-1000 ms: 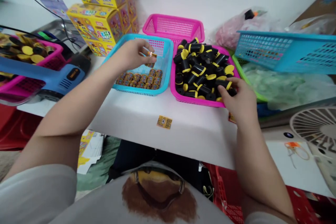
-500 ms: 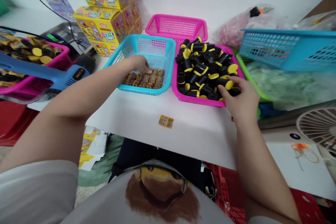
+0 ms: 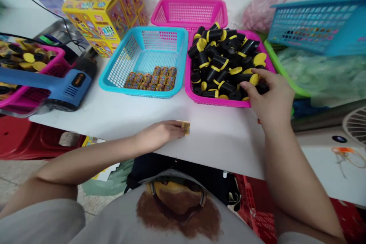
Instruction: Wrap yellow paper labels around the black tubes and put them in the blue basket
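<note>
My left hand [image 3: 160,134] lies low over the white table, fingers together and stretched out. They are on a small yellow printed label [image 3: 186,127] and cover its left part. My right hand [image 3: 273,93] is at the right front of a pink basket [image 3: 225,101] heaped with black tubes with yellow ends. Its thumb and forefinger are closed round the yellow end of one black tube [image 3: 245,78], which still lies among the others. In the blue basket [image 3: 114,89], small wrapped cylinders [image 3: 154,79] with printed labels stand in rows at the front.
Yellow printed boxes [image 3: 97,23] are stacked behind on the left. A blue power tool [image 3: 71,87] lies beside another filled pink basket [image 3: 60,63]. On the right are a blue basket [image 3: 303,26], a green basket [image 3: 273,59] with clear bags, and a fan [image 3: 356,126].
My left hand has left the blue basket and come down to the label, which has turned slightly. My right hand stays at the same tube. The view has shifted a little.
</note>
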Demonstrator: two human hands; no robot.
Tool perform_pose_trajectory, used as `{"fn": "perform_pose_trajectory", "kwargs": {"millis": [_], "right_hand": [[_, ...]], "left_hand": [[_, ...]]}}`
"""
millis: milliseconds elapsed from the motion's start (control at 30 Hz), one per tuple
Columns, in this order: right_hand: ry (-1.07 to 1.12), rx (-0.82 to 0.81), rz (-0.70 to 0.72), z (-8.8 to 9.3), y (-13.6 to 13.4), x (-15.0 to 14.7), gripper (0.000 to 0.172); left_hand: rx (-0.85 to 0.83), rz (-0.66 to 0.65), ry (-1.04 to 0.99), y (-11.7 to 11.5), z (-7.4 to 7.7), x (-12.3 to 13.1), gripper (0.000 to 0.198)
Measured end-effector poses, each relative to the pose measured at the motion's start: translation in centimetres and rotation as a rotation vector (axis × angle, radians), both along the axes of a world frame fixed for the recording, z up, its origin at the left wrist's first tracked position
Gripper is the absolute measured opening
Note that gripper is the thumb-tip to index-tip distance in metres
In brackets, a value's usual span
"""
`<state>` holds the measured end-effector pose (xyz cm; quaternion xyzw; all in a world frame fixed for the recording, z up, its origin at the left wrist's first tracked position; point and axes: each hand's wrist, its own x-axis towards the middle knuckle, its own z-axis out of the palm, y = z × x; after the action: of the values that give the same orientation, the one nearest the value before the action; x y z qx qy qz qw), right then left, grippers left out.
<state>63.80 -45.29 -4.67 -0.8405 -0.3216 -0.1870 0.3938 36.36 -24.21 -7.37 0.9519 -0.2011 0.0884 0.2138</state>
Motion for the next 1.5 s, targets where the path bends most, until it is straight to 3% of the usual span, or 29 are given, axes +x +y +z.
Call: {"fn": "perform_pose_trajectory", "kwargs": {"millis": [100, 333, 400, 500, 633, 700, 800, 933, 1000, 1100, 1233, 1400, 1500], "right_hand": [[-0.028, -0.052, -0.034, 0.1, 0.1, -0.2, 0.043], [-0.044, -0.084, -0.05, 0.1, 0.1, -0.2, 0.042], [-0.041, -0.075, -0.049, 0.2, 0.1, -0.3, 0.042], [-0.027, -0.073, -0.044, 0.3, 0.2, -0.4, 0.043], [-0.009, -0.075, -0.038, 0.3, 0.2, -0.2, 0.043], [-0.044, -0.038, -0.025, 0.3, 0.0, -0.1, 0.044], [-0.198, 0.082, 0.026, 0.2, -0.1, -0.5, 0.042], [-0.223, 0.329, 0.191, 0.0, 0.6, -3.3, 0.038], [-0.084, 0.428, 0.314, -0.2, 1.2, -5.2, 0.035], [0.136, 0.467, 0.521, -0.7, 1.8, -7.5, 0.03], [0.314, 0.491, 0.669, -0.7, 1.9, -9.0, 0.029], [0.426, 0.54, 0.701, -0.4, 1.3, -9.1, 0.028], [0.416, 0.556, 0.726, -0.4, 0.9, -9.1, 0.031]], "left_hand": [[0.025, 0.024, -0.063, 0.2, -1.1, -0.6, 0.035], [0.468, 0.011, -0.238, -0.8, 0.3, -2.4, 0.042], [0.503, 0.015, -0.239, -1.3, 0.5, -2.7, 0.043], [0.379, 0.073, -0.082, -1.7, 1.0, -2.7, 0.047], [0.09, 0.224, 0.164, -1.4, 1.9, -2.3, 0.049], [-0.058, 0.269, 0.141, -1.1, 2.7, -1.8, 0.044], [-0.278, 0.228, 0.039, -0.7, 4.6, -0.4, 0.031], [-0.571, 0.18, 0.089, -0.3, 6.7, 2.8, 0.011], [-0.71, 0.233, 0.086, -0.3, 6.5, 4.4, 0.009], [-0.861, 0.313, 0.062, -0.3, 4.6, 5.8, 0.026], [-0.882, 0.256, 0.137, 0.0, 2.2, 5.2, 0.044], [-0.688, 0.201, 0.119, 0.6, 2.5, 4.5, 0.02], [-0.716, 0.216, 0.059, 0.7, 2.6, 4.9, 0.022]]}}
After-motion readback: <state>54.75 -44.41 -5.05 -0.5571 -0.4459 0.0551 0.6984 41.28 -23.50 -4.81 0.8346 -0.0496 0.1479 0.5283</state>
